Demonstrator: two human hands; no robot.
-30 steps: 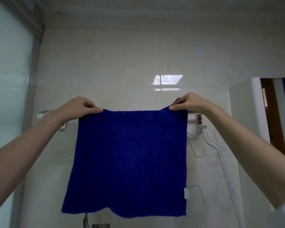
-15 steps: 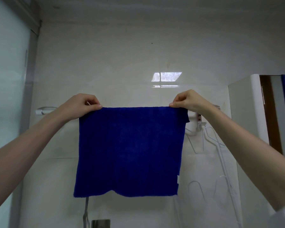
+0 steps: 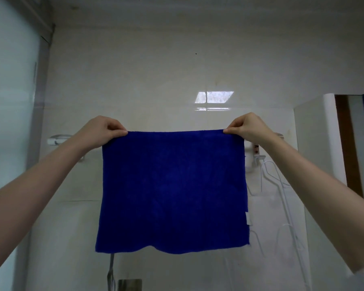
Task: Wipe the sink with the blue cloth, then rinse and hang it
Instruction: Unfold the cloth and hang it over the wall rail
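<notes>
The blue cloth (image 3: 172, 190) hangs flat and spread out in front of the tiled wall, level with the towel rail (image 3: 58, 139). My left hand (image 3: 101, 131) pinches its top left corner. My right hand (image 3: 248, 128) pinches its top right corner. The top edge runs straight between both hands and hides the middle of the rail. A small white label sits on the cloth's right edge. The sink is out of view.
White wire hangers (image 3: 282, 196) dangle from a hook at the rail's right end. A mirror cabinet (image 3: 315, 133) juts out on the right, a glass partition (image 3: 11, 122) stands on the left. A metal fitting (image 3: 129, 284) shows at the bottom.
The cloth's lower edge has risen as more of it went over the rail, so the hanging part is shorter. Both hands keep their pinch on the top corners.
</notes>
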